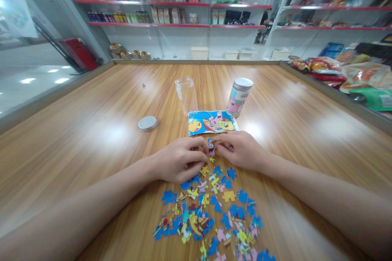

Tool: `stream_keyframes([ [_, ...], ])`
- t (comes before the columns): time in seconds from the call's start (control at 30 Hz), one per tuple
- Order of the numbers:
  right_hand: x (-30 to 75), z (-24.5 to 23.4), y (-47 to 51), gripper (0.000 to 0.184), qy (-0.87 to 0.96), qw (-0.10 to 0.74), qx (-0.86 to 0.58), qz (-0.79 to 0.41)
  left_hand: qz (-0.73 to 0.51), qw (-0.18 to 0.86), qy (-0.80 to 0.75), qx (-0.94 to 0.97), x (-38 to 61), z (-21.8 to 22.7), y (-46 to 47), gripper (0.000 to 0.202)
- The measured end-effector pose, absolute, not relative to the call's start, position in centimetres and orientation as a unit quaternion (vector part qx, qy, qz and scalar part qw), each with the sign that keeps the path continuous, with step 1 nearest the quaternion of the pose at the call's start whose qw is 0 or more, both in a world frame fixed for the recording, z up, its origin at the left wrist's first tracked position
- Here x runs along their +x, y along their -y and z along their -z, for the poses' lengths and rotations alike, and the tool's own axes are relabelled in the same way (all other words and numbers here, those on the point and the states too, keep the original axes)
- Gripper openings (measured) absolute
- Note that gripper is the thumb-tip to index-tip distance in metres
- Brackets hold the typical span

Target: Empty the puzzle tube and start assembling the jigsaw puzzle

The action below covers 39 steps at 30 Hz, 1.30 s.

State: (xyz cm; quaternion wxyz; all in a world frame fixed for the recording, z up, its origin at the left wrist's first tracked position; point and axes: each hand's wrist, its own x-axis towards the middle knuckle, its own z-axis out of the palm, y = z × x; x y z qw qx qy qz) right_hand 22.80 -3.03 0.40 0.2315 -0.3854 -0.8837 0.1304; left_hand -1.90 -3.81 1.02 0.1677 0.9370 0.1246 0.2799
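Observation:
Between my two hands lies a small group of joined jigsaw pieces [211,148], with pink and blue printing, flat on the table. My left hand [180,158] is curled at its left edge, thumb and fingers drawn together. From the other side my right hand [245,149] pinches at the group's right edge, fingers bent. Several loose jigsaw pieces [228,195], mostly blue, yellow and pink, spread over the wood nearer to me. Just beyond my hands lies a picture sheet [211,123] with cartoon figures on a blue ground. My palms hide part of the table.
A clear open jar [186,97] stands behind the sheet, beside a labelled jar with a lid [239,97]. To the left lies a silvery round lid [148,123]. Raised edging borders the wooden table [92,130]. Packaged goods [324,69] sit at the right; stocked shelves [179,3] stand behind.

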Motion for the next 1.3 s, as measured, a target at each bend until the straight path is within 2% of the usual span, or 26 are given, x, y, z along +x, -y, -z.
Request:
stream_keyframes([
  [0.3, 22.88, -0.17, 2.99, 0.03, 0.874, 0.237, -0.401, -0.14, -0.283, 0.171, -0.128, 0.935, -1.97, -0.97, 3.87, 0.018],
  [0.63, 22.91, -0.17, 2.97, 0.026, 0.877, 0.236, -0.395, -0.142, -0.251, 0.125, -0.143, 0.949, -1.85, -1.43, 4.06, 0.017],
  [1.3, 23.01, -0.16, 2.94, 0.023, 0.88, 0.24, -0.384, -0.14, -0.241, 0.144, -0.149, 0.948, -1.83, -1.31, 4.02, 0.019],
])
